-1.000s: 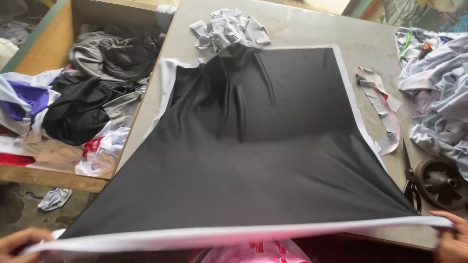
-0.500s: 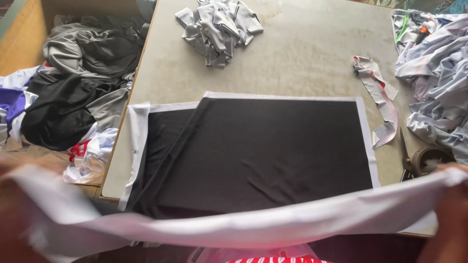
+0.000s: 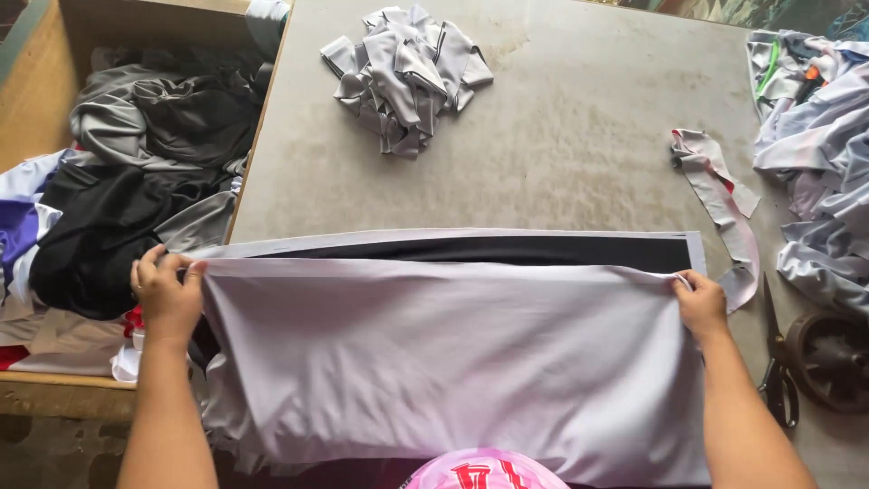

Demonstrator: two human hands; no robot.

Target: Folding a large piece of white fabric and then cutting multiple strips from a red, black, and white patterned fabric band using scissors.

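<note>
My left hand and right hand are wide apart, each pinched on a top corner of the light grey fabric panel, folded toward me over a black layer on the table. No packages or labels noted. Heap of grey cut strips lies beyond; loose strip, scissors at right. Wooden bin of dark garments at left.

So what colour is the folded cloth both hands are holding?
Pale grey cloth, black underneath; head view.
</note>
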